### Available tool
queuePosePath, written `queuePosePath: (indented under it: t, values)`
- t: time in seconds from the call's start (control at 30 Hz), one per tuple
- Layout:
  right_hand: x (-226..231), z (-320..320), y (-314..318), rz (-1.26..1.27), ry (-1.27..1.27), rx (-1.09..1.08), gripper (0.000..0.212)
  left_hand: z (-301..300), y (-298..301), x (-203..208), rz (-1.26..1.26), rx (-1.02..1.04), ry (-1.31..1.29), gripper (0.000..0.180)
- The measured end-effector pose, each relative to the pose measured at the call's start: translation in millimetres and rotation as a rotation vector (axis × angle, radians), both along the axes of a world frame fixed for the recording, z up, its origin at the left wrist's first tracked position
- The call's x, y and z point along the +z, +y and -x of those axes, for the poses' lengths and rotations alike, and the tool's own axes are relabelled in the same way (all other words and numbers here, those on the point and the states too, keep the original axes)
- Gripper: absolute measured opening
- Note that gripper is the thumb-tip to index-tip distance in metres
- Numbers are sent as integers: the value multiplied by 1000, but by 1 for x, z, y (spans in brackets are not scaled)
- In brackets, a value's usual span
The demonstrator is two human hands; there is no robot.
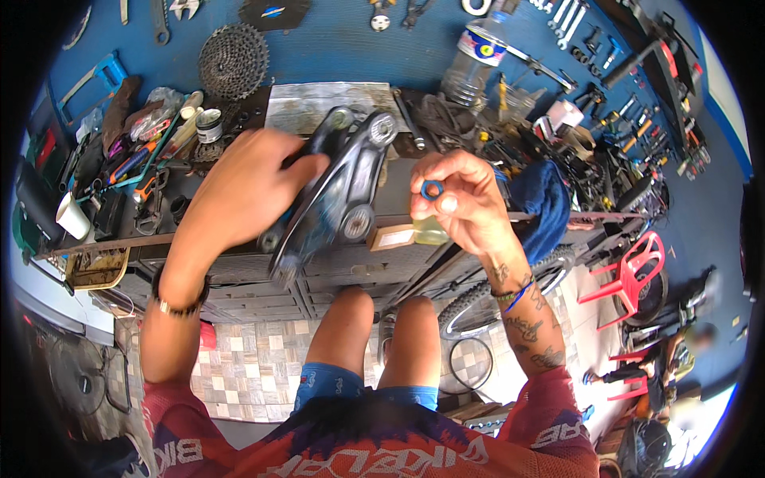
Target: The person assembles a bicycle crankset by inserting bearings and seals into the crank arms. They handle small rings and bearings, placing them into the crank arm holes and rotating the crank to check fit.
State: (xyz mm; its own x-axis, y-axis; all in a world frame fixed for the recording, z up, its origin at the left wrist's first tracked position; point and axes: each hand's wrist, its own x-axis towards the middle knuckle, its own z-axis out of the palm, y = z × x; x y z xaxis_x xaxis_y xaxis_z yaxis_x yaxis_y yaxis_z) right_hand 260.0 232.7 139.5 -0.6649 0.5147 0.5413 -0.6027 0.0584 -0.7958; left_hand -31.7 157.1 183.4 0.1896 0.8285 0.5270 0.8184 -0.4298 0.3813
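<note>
My left hand (253, 185), somewhat blurred, is closed on a black bicycle suspension linkage (339, 171) held up tilted over the bench edge. Round bearings show at the linkage's corners, and its lower end is smeared by motion. The fingertips behind it are hidden. To the right of the linkage, apart from it, my right hand (462, 199) pinches a small dark blue ring (432, 190) between thumb and fingers, its hole facing me. Below that hand a container of pale yellow liquid (431, 231) shows in part, beside a small cardboard box (391, 237).
Tools and an open jar (209, 126) crowd the workbench's left side; more parts and a blue cloth (542, 199) lie right. A plastic bottle (476, 64) stands at the back. Below are a bicycle wheel (470, 311) and red chair (629, 275). Someone sits far right.
</note>
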Motion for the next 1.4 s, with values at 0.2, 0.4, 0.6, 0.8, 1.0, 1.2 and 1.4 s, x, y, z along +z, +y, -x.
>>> queuePosePath:
  t: [0.2, 0.4, 0.6, 0.8, 1.0, 1.2, 1.4]
  values:
    - [-4, -33, -58, 8, 99, -108, 37, -58, 77, 12, 243, 127, 192, 45]
    - [-7, -52, -98, -267, -42, -566, 35, -85, 98, -5, 211, 194, 279, 44]
    - [1, -69, -129, -637, -223, -962, 29, -92, 103, -17, 278, 202, 319, 42]
    - [-7, -64, -131, -559, -188, -1054, 28, -87, 97, -21, 218, 201, 233, 42]
    - [-18, -67, -120, -629, -250, -975, 33, -91, 51, -28, -233, 125, -25, 24]
    - [-33, -54, -121, -562, -236, -1069, 41, -131, -62, -56, 369, -409, -963, 22]
    - [-36, -38, -117, -780, -223, -1090, 40, -137, -82, -95, 470, -507, -1312, 23]
